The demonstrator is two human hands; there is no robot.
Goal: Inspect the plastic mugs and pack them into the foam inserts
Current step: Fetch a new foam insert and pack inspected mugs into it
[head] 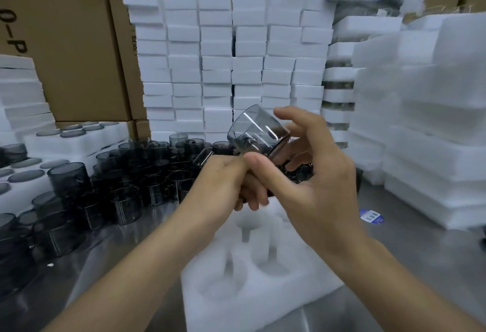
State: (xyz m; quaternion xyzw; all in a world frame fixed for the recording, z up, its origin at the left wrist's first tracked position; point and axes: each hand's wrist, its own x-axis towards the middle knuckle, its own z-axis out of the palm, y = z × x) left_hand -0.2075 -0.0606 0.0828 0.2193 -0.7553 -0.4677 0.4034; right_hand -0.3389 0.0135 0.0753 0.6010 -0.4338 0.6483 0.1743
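Observation:
A smoky transparent plastic mug (253, 131) is held up tilted in front of me, above the table. My left hand (226, 181) grips its lower part with curled fingers. My right hand (310, 173) is around its right side, thumb in front and fingers spread behind the mug. Below the hands lies a white foam insert (263, 287) with round cavities that show no mugs. Several more dark mugs (126, 184) stand crowded on the table to the left.
Filled foam inserts (76, 137) with mugs sit at the far left. Stacks of white foam blocks (231, 63) rise behind, more foam sheets (426, 121) at the right. Cardboard boxes (71, 42) stand at the back. A blue sticker (370, 216) lies on the metal table (410, 247).

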